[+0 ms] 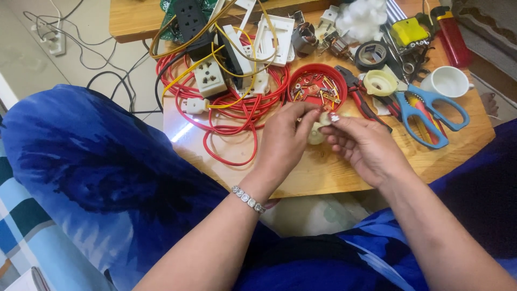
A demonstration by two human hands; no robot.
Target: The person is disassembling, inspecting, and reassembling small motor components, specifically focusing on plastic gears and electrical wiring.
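My left hand [283,141] and my right hand [363,144] meet over the wooden table [323,172], both pinching a small cream round plastic part [318,128] between the fingertips. Just behind the hands sits a red round lid [316,86] holding several small screws and metal contacts. A beaded bracelet circles my left wrist.
Coiled red and yellow wire [237,108] with white sockets [210,78] lies at the left. Blue-handled scissors [428,110], red-handled pliers [358,97], black tape roll [371,54], a white cup [448,82], a red lighter [451,32] and cotton wool [362,19] crowd the right. My blue-clothed knees flank the table.
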